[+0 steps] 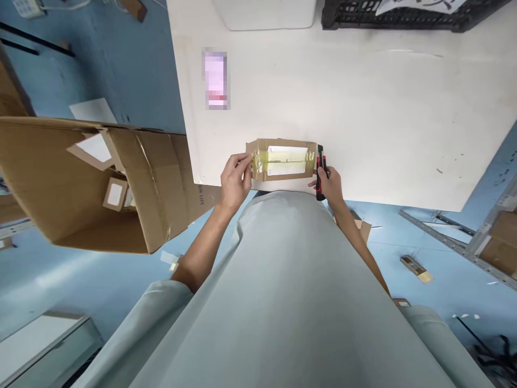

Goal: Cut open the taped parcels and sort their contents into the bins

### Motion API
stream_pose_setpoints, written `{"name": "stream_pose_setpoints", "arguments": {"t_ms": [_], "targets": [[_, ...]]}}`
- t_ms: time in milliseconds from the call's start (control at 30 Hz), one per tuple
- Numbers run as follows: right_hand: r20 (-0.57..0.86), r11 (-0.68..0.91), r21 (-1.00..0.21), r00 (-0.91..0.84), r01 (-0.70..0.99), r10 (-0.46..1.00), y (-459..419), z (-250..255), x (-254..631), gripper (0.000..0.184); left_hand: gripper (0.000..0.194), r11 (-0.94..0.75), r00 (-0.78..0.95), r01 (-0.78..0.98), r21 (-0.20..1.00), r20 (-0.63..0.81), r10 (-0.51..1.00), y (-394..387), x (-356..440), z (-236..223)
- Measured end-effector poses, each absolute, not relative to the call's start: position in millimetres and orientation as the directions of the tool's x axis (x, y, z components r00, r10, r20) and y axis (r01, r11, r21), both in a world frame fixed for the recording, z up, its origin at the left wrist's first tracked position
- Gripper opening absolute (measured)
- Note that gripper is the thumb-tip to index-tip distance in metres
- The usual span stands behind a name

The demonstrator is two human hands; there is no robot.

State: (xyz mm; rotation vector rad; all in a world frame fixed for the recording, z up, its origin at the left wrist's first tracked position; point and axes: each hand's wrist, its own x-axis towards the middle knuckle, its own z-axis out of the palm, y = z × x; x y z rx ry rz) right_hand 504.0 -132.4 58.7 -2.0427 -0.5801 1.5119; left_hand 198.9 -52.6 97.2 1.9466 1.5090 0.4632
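A small cardboard box (262, 171) lies at the near edge of the white table, with a white label (287, 154) and yellowish tape across its top. My left hand (236, 180) pinches the box's left end between thumb and fingers. At the other end, my right hand (330, 184) is wrapped round a red and black box cutter (321, 172), which points away from me beside the box's right edge. Some fingers of the right hand reach toward the box's near right corner; whether they touch it I cannot tell. The blade is too small to make out.
The white table (363, 113) bears a blurred-out pink rectangle (216, 81), a white bin (266, 16) and a black plastic crate (396, 21) at its far side. Left of it stands a large open carton (157, 188) with small boxes inside. Cardboard scraps (416, 268) lie on the blue floor.
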Motion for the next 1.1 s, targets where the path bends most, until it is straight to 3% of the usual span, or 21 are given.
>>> {"name": "stream_pose_setpoints", "arguments": {"t_ms": [133, 367, 500, 600, 733, 933, 1100], "targets": [[-0.696, -0.760, -0.642, 0.341, 0.097, 0.632, -125, 82, 477, 0.025, 0.058, -0.091, 0.289, 0.659, 0.747, -0.139, 0.947, -42, 183, 100], [-0.623, -0.776, -0.584, 0.481, 0.238, 0.616, -126, 109, 476, 0.039, 0.047, 0.104, 0.281, 0.456, 0.884, -0.254, 0.925, -27, 197, 56], [-0.507, -0.727, -0.477, 0.522, 0.493, 0.686, -122, 131, 475, 0.036, 0.048, 0.221, 0.318, 0.388, 0.895, -0.355, 0.879, -20, 202, 37], [-0.447, -0.598, -0.272, 0.451, 0.754, 0.773, -109, 156, 462, 0.041, 0.052, 0.216, 0.371, 0.354, 0.910, -0.349, 0.861, -16, 199, 37], [-0.554, -0.272, -0.138, 0.153, 0.952, 0.818, -82, 184, 434, 0.042, 0.039, 0.162, 0.443, 0.344, 0.925, -0.312, 0.840, -12, 194, 41], [-0.723, 0.058, 0.027, -0.021, 0.998, 0.691, -42, 198, 407, 0.049, 0.041, 0.145, 0.470, 0.323, 0.935, -0.292, 0.833, -12, 195, 39], [-0.788, 0.159, 0.090, -0.027, 0.983, 0.615, -27, 199, 400, 0.055, 0.041, 0.153, 0.486, 0.304, 0.940, -0.291, 0.824, -12, 194, 38]]}}
